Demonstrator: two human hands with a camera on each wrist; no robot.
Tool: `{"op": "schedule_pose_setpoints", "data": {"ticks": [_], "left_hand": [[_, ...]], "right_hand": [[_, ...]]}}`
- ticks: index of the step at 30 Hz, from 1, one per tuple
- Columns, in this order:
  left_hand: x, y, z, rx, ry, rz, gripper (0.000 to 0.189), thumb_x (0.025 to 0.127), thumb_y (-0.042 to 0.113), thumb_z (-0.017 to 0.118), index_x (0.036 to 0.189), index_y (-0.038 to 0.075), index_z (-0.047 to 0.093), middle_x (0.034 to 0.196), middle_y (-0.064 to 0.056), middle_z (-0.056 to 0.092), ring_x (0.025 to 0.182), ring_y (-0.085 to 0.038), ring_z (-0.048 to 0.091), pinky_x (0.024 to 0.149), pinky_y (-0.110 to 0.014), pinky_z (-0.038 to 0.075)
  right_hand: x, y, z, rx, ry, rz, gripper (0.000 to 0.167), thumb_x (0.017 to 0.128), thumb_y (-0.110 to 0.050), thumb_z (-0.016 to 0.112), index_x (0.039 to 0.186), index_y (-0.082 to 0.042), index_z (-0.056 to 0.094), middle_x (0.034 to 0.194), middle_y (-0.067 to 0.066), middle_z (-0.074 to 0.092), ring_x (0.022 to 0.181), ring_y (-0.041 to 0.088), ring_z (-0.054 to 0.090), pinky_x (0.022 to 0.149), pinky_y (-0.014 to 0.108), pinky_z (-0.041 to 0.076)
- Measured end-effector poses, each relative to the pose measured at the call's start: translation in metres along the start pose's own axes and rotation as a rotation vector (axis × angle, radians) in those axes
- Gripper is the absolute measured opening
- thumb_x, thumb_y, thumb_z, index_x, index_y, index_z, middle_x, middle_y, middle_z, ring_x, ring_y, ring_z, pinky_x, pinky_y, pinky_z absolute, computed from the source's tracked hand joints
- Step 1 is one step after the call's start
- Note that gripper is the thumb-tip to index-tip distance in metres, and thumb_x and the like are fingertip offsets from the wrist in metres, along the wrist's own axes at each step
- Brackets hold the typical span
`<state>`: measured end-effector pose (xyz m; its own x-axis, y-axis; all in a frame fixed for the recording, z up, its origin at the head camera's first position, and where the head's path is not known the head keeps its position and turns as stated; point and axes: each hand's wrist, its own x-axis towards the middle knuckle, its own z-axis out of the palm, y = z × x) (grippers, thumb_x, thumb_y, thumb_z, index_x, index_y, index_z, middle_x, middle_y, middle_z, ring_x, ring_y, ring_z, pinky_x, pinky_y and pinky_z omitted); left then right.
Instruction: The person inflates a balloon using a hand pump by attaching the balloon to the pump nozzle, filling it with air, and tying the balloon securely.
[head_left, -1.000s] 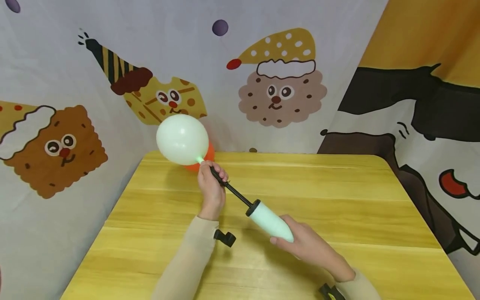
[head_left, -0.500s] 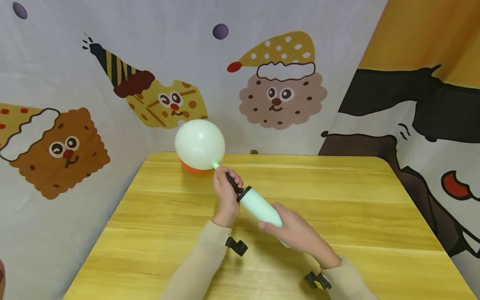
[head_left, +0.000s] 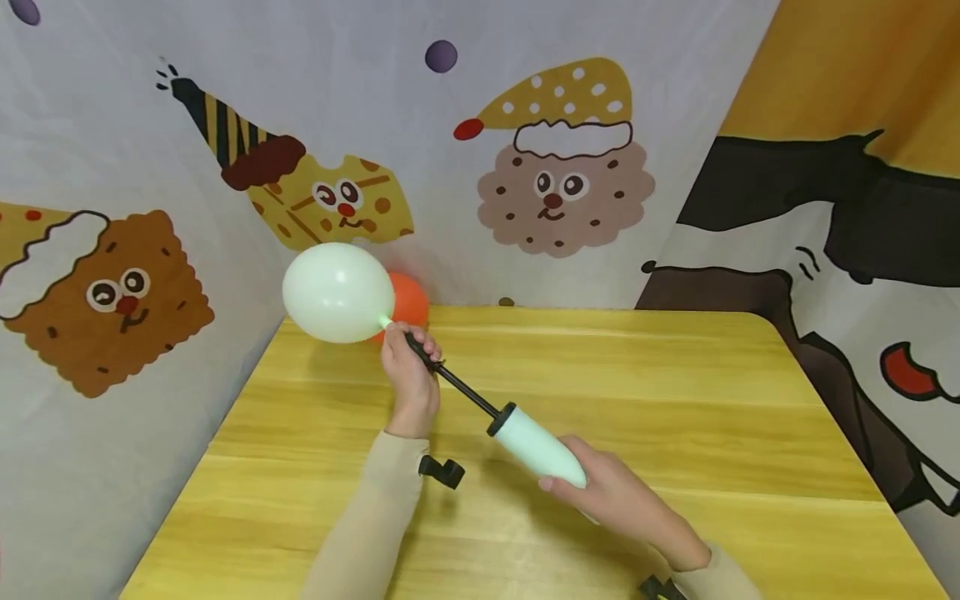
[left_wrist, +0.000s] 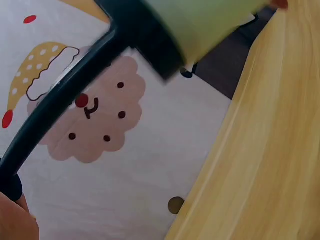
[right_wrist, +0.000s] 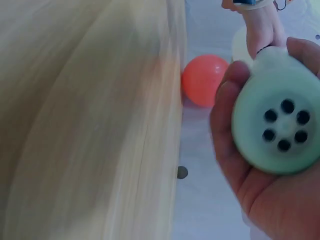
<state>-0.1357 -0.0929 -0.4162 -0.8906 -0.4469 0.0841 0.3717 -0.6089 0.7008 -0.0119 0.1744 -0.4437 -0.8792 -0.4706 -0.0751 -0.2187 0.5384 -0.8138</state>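
A pale green balloon (head_left: 337,293), partly inflated, sits on the nozzle end of a balloon pump (head_left: 536,446) in the head view. My left hand (head_left: 408,367) grips the pump's black front end, with thumb and fingers by the balloon's neck. My right hand (head_left: 618,492) wraps around the mint-green barrel. Between the hands, the thin black rod is drawn well out of the barrel. In the right wrist view, the barrel's rounded end (right_wrist: 282,127) shows a ring of dark holes. The left wrist view catches the black rod (left_wrist: 65,92) and the barrel's collar, slightly blurred.
An orange balloon (head_left: 409,298) rests at the table's back edge, partly hidden behind the green one. The wooden table (head_left: 637,375) spreads under both hands. A cloth backdrop (head_left: 450,192) with cartoon biscuits hangs behind it.
Half a second ago the barrel was pushed up against my left hand. Since then the hands have moved apart, baring the rod, and the green balloon has shifted left, uncovering more of the orange one.
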Motion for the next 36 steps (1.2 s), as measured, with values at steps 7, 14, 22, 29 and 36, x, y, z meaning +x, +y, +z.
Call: {"op": "schedule_pose_setpoints", "data": {"ticks": [7, 14, 22, 29, 36], "left_hand": [[-0.013, -0.006, 0.005, 0.032, -0.045, -0.023, 0.038, 0.116, 0.025, 0.027, 0.086, 0.011, 0.046, 0.069, 0.0, 0.047, 0.053, -0.009, 0.044, 0.048, -0.018, 0.039], [-0.036, -0.023, 0.011, 0.072, -0.134, -0.081, 0.031, 0.114, 0.02, 0.028, 0.089, 0.012, 0.045, 0.071, 0.0, 0.049, 0.055, -0.009, 0.046, 0.049, -0.019, 0.042], [-0.032, -0.019, 0.011, 0.066, -0.102, -0.052, 0.036, 0.115, 0.026, 0.029, 0.087, 0.012, 0.046, 0.066, 0.002, 0.049, 0.05, -0.008, 0.045, 0.046, -0.019, 0.041], [-0.012, 0.001, 0.006, -0.009, -0.057, 0.01, 0.036, 0.115, 0.022, 0.027, 0.086, 0.012, 0.044, 0.067, 0.001, 0.048, 0.05, -0.008, 0.044, 0.045, -0.018, 0.039], [-0.012, 0.003, 0.001, 0.013, -0.046, 0.0, 0.035, 0.116, 0.026, 0.026, 0.088, 0.012, 0.043, 0.07, 0.0, 0.046, 0.052, -0.009, 0.043, 0.046, -0.019, 0.039]], "right_hand": [[0.013, -0.008, 0.003, -0.047, 0.028, 0.003, 0.055, 0.099, -0.047, 0.069, 0.134, -0.008, 0.056, 0.091, -0.001, 0.064, 0.066, 0.011, 0.058, 0.053, 0.03, 0.052], [0.031, -0.02, 0.006, -0.019, 0.024, 0.001, 0.056, 0.1, -0.05, 0.066, 0.132, -0.005, 0.055, 0.085, -0.001, 0.063, 0.065, 0.013, 0.061, 0.052, 0.031, 0.054], [0.033, -0.028, 0.01, 0.029, 0.035, -0.002, 0.056, 0.101, -0.047, 0.066, 0.134, -0.004, 0.055, 0.082, 0.0, 0.063, 0.062, 0.014, 0.06, 0.05, 0.032, 0.054], [0.009, -0.016, 0.003, -0.02, 0.026, -0.054, 0.048, 0.103, -0.04, 0.064, 0.136, -0.007, 0.056, 0.092, -0.002, 0.064, 0.071, 0.009, 0.059, 0.056, 0.029, 0.053], [0.001, 0.0, 0.004, -0.066, 0.013, -0.065, 0.048, 0.104, -0.042, 0.063, 0.136, -0.008, 0.055, 0.095, -0.005, 0.065, 0.074, 0.007, 0.06, 0.061, 0.027, 0.054]]}}
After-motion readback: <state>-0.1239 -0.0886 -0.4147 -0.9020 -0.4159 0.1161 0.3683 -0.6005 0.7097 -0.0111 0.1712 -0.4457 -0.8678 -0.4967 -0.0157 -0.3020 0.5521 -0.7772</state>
